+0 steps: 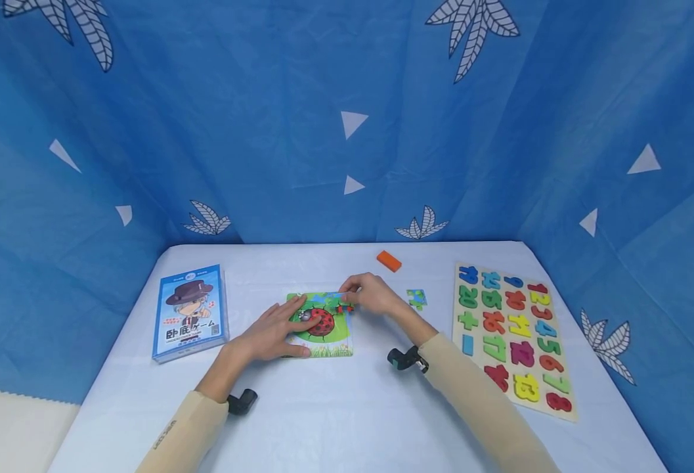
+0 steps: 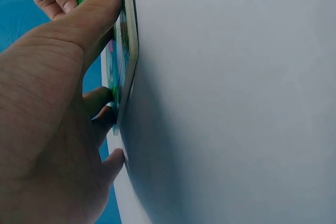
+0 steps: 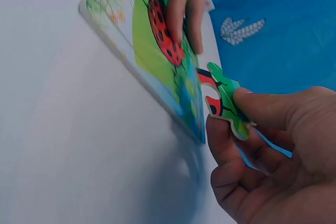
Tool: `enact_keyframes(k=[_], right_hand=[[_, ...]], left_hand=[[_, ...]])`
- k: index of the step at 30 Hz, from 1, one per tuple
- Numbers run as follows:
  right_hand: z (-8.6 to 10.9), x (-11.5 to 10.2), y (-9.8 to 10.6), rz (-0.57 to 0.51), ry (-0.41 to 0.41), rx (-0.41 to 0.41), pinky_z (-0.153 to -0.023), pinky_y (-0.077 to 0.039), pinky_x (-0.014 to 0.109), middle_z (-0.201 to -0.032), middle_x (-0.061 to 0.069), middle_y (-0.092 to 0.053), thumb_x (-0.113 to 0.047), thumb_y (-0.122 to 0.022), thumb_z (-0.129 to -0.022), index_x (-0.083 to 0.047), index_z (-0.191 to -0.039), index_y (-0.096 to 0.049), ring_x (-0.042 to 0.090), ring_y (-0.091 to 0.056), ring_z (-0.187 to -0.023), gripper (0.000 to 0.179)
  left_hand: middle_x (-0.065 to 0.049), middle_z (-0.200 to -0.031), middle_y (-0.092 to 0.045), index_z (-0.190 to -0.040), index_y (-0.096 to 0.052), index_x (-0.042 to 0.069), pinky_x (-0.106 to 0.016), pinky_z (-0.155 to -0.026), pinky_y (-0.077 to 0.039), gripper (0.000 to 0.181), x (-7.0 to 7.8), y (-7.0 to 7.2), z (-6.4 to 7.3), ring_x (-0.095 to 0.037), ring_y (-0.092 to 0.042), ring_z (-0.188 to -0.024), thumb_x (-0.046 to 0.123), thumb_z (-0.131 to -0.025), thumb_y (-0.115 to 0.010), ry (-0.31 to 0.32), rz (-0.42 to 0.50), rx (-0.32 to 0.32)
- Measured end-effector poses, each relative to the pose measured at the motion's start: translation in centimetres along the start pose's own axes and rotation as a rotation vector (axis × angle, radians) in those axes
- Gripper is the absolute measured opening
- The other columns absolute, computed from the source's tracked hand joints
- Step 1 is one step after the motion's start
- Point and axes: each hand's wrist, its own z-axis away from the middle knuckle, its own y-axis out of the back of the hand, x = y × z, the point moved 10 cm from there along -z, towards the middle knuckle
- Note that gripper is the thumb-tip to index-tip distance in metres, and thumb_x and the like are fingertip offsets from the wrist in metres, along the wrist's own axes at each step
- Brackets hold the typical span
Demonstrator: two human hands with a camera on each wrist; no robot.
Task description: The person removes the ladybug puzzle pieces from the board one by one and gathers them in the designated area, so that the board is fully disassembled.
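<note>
A ladybug jigsaw puzzle board (image 1: 337, 348) lies flat on the white table, its red spotted ladybug in the middle of a green picture. My left hand (image 1: 272, 330) rests on the board's left side with fingers spread, and one fingertip reaches onto the ladybug. Between thumb and fingers, my right hand (image 1: 370, 294) pinches a green and red puzzle piece (image 3: 227, 98) over the board's upper right part. In the right wrist view the piece is tilted and raised above the picture. Another blue and green puzzle piece (image 1: 417, 299) lies to the right of my right hand.
A blue game box (image 1: 190, 312) stands at the left of the table. On the right lies a number puzzle board (image 1: 515, 341) with several coloured digits. An orange block (image 1: 389, 261) is near the back edge. Blue cloth (image 1: 299, 131) hangs behind the table.
</note>
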Motion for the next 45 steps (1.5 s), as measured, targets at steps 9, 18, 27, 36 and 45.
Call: enact_keyframes(k=[9, 18, 27, 36, 45], right_hand=[[1.3, 3.6, 2.7, -0.007, -0.132, 0.011, -0.065, -0.044, 0.028, -0.084, 0.001, -0.064, -0.019, -0.072, -0.094, -0.013, -0.094, -0.072, 0.018, -0.054, -0.076, 0.005], [2.3, 6.1, 5.8, 0.032, -0.218, 0.070, -0.070, -0.044, 0.032, -0.092, 0.004, -0.066, -0.018, -0.073, -0.092, -0.012, -0.096, -0.074, 0.023, -0.054, -0.085, 0.008], [2.7, 7.9, 6.9, 0.078, -0.292, 0.101, -0.071, -0.046, 0.032, -0.100, 0.005, -0.067, -0.019, -0.074, -0.092, -0.013, -0.098, -0.075, 0.024, -0.055, -0.091, 0.009], [2.8, 7.8, 7.6, 0.127, -0.264, 0.112, -0.074, -0.047, 0.034, -0.101, 0.004, -0.071, -0.014, -0.072, -0.092, -0.013, -0.099, -0.079, 0.023, -0.056, -0.093, 0.010], [2.9, 8.2, 7.7, 0.145, -0.273, 0.105, -0.075, -0.049, 0.034, -0.105, 0.003, -0.072, -0.014, -0.072, -0.092, -0.017, -0.096, -0.081, 0.022, -0.058, -0.094, 0.010]], left_hand=[[-0.015, -0.169, -0.011, -0.151, -0.048, 0.029, -0.062, -0.121, -0.012, 0.074, 0.1, 0.1, 0.1, -0.035, -0.009, -0.155, 0.060, -0.087, -0.070, -0.013, 0.014, 0.009], [-0.014, -0.169, -0.011, -0.151, -0.048, 0.029, -0.061, -0.122, -0.012, 0.074, 0.2, 0.2, 0.2, -0.035, -0.008, -0.155, 0.059, -0.087, -0.070, -0.012, 0.027, 0.015], [-0.016, -0.168, -0.012, -0.150, -0.049, 0.029, -0.061, -0.122, -0.013, 0.073, 0.3, 0.2, 0.2, -0.036, -0.010, -0.155, 0.058, -0.087, -0.070, -0.017, 0.026, 0.019], [-0.015, -0.168, -0.012, -0.150, -0.049, 0.031, -0.061, -0.122, -0.014, 0.072, 0.2, 0.1, 0.2, -0.036, -0.010, -0.155, 0.059, -0.087, -0.070, -0.012, 0.019, 0.018], [-0.015, -0.169, -0.011, -0.150, -0.049, 0.030, -0.061, -0.121, -0.014, 0.072, 0.1, 0.2, 0.2, -0.036, -0.010, -0.155, 0.060, -0.087, -0.069, -0.014, 0.018, 0.017]])
